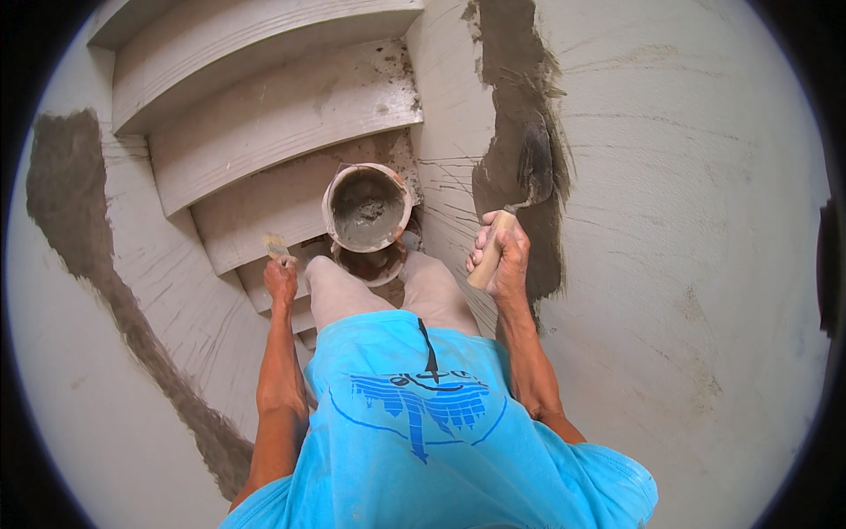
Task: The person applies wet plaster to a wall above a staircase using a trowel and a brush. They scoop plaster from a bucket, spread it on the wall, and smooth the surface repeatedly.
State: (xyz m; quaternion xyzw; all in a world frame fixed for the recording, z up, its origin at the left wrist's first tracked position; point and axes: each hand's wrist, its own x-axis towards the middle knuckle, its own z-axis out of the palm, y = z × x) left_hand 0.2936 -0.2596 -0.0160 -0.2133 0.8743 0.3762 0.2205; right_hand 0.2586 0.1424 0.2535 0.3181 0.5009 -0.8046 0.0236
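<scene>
My right hand (502, 256) is closed round the wooden handle of a trowel (535, 163). The trowel's dark metal blade lies against a strip of wet grey mortar (511, 88) on the right wall. Down by my left knee, my left hand (281, 280) grips a small brush (276, 244) with pale bristles pointing up and away from me. Between and ahead of the hands stands a bucket (332, 204) with grey mortar inside. Beneath it a second container (374, 264) shows only in part.
Pale stair steps (282, 115) rise ahead, with mortar spatters at their right end. A second mortar strip (75, 194) runs down the left wall. The right wall (670, 220) is close beside my right arm. Lower steps show below the bucket, by my legs.
</scene>
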